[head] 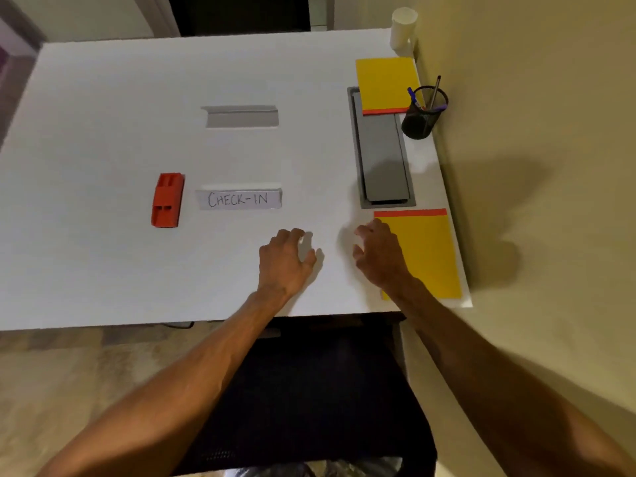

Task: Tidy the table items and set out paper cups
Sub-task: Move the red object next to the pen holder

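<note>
Nearest the camera, a dark chair [309, 390] is sitting under the front edge of the white table [103, 270]. Both bare forearms are reaching over that edge. The left hand [285, 261] is hovering palm-down near the table's middle front, fingers curled loosely and spread, holding nothing. The right hand [378, 253] is lying just beside it — its fingers are also open and curled, empty, and its wrist is overlapping the left edge of the near yellow pad [426, 256], which has a red strip along its far side.

Farther in, a "CHECK-IN" sign [240, 199] is standing beside a red whistle [167, 200], the whistle to its left and apart from it. A grey cable tray [382, 156] is sitting recessed in the table on the right. Beyond the sign, a second sign [241, 116] is showing a blank grey face.

A black mesh pen cup [421, 115] is holding pens by the wall, next to a far yellow pad [385, 84] overlapping the tray's end. The paper cups [403, 27] — a white stack — are standing at the far right corner.
</note>
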Demonstrator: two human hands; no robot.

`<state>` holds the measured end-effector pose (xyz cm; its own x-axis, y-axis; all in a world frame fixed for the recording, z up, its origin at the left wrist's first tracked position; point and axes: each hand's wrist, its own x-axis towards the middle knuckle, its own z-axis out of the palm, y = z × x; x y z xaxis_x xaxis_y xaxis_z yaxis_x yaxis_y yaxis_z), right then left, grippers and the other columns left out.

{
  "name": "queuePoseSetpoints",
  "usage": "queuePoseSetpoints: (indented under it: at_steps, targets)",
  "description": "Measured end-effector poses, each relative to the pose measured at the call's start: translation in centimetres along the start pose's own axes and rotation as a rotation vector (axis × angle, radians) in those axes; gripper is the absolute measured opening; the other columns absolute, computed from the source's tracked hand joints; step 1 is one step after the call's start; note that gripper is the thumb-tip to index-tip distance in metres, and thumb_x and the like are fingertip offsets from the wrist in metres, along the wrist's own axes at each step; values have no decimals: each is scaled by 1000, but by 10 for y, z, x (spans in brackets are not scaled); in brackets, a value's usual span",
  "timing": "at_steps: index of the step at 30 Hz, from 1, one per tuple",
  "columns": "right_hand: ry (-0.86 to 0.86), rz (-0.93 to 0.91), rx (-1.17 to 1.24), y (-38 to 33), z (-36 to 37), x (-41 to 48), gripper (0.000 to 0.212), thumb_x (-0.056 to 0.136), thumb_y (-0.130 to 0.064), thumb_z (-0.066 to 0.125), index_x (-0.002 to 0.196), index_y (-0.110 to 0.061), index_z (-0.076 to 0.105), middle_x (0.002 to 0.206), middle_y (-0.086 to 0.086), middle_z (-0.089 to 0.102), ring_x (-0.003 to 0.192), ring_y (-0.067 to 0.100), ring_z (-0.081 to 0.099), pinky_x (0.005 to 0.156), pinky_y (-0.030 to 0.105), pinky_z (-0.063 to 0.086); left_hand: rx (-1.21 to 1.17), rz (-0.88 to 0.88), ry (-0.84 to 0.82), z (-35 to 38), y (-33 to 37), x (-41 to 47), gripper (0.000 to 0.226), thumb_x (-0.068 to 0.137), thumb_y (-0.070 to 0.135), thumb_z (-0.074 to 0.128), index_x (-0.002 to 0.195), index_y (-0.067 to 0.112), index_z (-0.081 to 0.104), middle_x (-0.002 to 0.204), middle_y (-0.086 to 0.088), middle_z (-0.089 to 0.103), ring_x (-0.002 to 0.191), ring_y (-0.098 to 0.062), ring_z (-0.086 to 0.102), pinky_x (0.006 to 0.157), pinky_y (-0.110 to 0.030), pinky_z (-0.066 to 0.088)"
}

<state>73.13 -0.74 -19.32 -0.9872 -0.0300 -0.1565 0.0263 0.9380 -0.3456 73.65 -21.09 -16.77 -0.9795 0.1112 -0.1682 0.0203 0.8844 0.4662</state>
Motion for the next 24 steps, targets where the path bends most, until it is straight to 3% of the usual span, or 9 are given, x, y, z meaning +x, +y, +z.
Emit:
queuePoseSetpoints:
  at_steps: [6, 12, 17, 24]
  targets:
    - [-70, -166, -9, -80, 26, 16, 37, 93, -22, 58, 128, -11, 58, 134, 12, 51, 121, 28, 51, 98, 45, 46, 64, -78, 71, -43, -78, -14, 60, 95, 45, 52, 147, 18, 42, 150, -8, 45, 136, -25, 42, 112, -46, 32]
    - [-153, -333, -82, -154, 58, 30, 44, 97, -25, 53, 140, -19, 49, 152, 12, 38, 133, 32, 42, 104, 48, 39, 119, -180, 103, -80, -147, -28, 72, 96, 51, 46, 158, 28, 16, 162, -14, 20, 149, -28, 20, 118, -52, 23]
    - [-258, -399, -149, -197, 92, 46, 61, 100, -41, 48, 155, -26, 24, 165, 11, 14, 152, 33, 15, 115, 51, 26, 114, -264, 107, -97, -195, -28, 77, 95, 54, 47, 158, 25, 12, 163, -14, 17, 151, -29, 16, 119, -54, 22]
    - [-307, -486, -264, -236, 143, 68, 73, 99, -61, 30, 157, -32, -5, 166, 5, -16, 152, 27, -18, 123, 56, -1, 84, -329, 119, -91, -250, -14, 89, 90, 61, 54, 157, 20, 14, 164, -12, 18, 151, -30, 19, 120, -51, 24]
